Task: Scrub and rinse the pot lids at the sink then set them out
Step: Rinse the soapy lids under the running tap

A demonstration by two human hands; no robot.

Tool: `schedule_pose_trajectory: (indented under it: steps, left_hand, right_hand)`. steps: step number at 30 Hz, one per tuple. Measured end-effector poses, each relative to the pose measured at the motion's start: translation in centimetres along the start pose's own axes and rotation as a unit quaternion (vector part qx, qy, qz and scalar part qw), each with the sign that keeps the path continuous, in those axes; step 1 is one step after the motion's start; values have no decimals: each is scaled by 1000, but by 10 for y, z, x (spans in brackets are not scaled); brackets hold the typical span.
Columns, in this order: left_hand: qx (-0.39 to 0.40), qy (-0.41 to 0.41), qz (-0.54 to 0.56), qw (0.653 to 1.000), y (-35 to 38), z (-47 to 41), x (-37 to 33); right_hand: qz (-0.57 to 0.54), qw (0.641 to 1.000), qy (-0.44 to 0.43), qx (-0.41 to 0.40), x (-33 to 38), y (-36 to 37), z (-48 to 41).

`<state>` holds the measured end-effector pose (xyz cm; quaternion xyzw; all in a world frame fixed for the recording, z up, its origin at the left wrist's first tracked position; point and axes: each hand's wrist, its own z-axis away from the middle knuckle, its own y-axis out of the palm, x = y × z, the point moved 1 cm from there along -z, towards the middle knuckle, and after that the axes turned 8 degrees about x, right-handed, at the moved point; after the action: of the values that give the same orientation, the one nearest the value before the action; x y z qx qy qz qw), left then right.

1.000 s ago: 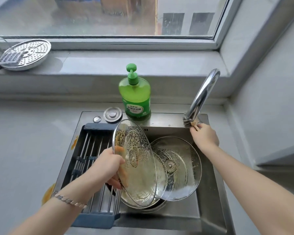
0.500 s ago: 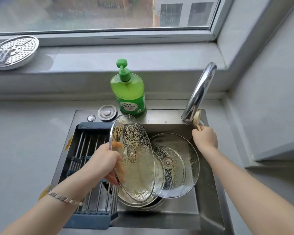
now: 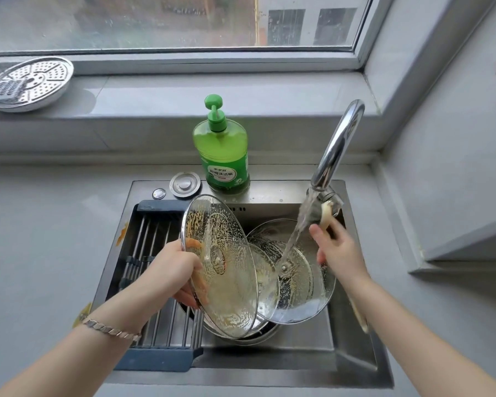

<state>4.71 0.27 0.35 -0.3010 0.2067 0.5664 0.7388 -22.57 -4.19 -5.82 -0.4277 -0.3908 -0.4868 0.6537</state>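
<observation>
green soap bottle, label reads "柠檬洗洁精"

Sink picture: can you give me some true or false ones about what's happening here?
1. Water runs from the faucet. True.
2. The left hand holds a soapy glass lid. True.
3. The soap bottle is blue. False: it is green.
4. The right hand is empty. False: it holds a sponge.
</observation>
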Motion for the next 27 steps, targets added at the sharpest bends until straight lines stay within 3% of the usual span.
schedule_pose_trajectory:
  steps: [2,5,14,21,27]
  left_hand:
    - [4,-3,1,1000,0,2,4]
    - [14,-5,0,1000,2,6,8]
    - [16,-5,-5,1000,1,19,20]
    - [20,-4,-19,1000,6,25,20]
    - [18,6,-22,1000,6,28,19]
  right_hand:
    - [-69,994,7,80,0,18,20]
    - [-100,988,22,115,-2,35,31]
    - [-124,985,58,103,2,37,30]
    - [-21,998,6,60,21,32,10]
    - [-6,997,22,72,30,38,3]
